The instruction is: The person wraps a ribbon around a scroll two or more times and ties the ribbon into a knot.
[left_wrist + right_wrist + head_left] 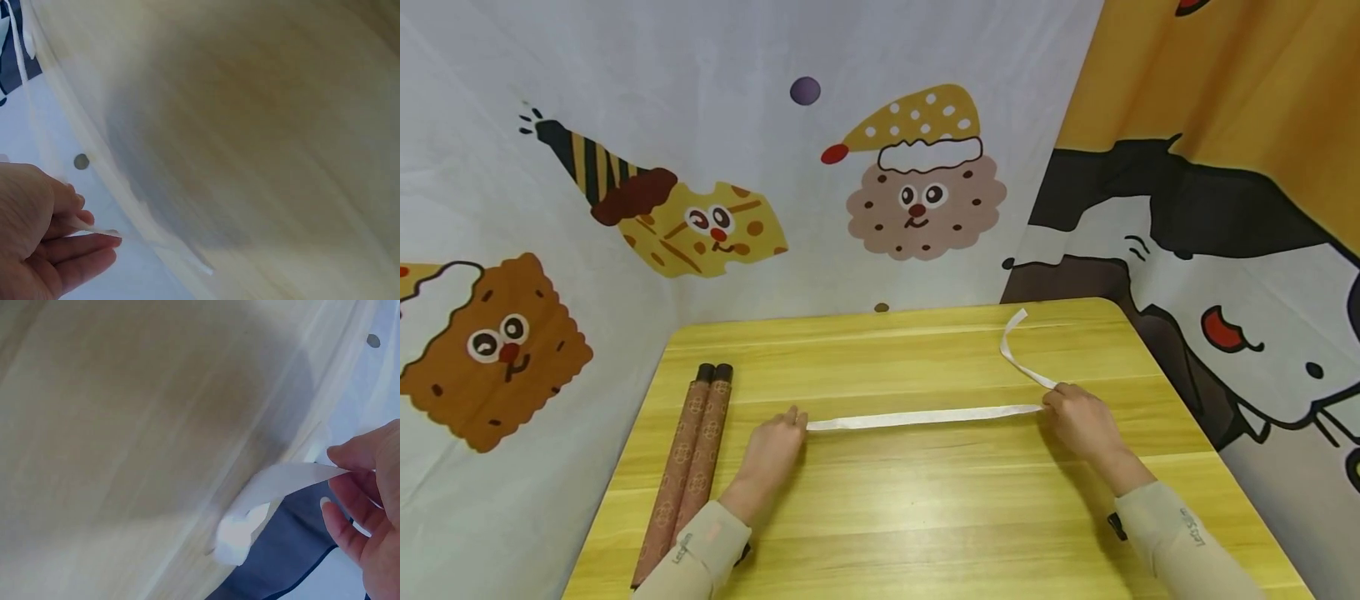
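A flat white ribbon (925, 417) runs nearly straight between both hands, low over the tabletop. My left hand (778, 442) pinches it near one end between thumb and fingers. In the left wrist view a short tail of the ribbon (100, 230) sticks out past the fingertips. At the other side my right hand (1084, 421) pinches the ribbon between thumb and index finger. Beyond that grip, a loose length curls up toward the table's far edge. The right wrist view shows this loose ribbon (275, 484) bending over on itself above the wood.
Two brown patterned rolls (688, 450) with black ends lie side by side on the left of the yellow wooden table (910, 508), close to my left forearm. A white cloth with cartoon prints (737, 100) hangs behind the table, and more printed cloth (1270, 333) hangs at the right.
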### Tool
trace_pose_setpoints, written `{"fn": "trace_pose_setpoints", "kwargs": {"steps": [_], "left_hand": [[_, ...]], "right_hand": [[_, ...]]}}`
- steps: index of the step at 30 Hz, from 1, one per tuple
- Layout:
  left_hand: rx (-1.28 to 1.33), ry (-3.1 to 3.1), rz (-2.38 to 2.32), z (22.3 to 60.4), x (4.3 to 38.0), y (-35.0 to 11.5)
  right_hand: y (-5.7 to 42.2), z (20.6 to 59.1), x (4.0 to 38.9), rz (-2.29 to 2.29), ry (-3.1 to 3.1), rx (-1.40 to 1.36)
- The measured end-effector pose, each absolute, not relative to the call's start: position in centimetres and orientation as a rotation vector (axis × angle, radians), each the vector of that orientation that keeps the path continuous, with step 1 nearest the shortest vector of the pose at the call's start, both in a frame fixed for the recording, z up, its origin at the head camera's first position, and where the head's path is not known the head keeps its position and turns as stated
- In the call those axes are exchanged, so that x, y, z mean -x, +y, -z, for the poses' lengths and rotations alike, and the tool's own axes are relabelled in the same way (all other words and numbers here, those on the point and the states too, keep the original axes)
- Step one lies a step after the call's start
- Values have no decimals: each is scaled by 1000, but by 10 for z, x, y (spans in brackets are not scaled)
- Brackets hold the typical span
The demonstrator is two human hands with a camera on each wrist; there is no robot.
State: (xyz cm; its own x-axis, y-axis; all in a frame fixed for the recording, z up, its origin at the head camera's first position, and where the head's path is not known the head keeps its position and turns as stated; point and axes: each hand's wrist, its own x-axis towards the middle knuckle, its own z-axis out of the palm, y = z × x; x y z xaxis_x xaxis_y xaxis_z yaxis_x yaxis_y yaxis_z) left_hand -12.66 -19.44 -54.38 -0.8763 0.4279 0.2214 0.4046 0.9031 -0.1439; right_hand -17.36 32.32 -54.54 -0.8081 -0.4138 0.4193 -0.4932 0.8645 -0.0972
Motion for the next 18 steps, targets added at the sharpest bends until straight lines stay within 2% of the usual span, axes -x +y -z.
{"fn": "trace_pose_setpoints", "kwargs": {"steps": [6,18], "left_hand": [[613,-2860,-161,550,126,-199],[569,-3161,179,543,94,-178]], "right_hand": [[323,547,171,-222,-2707,-716],[309,554,142,-284,-2792,-829]]}}
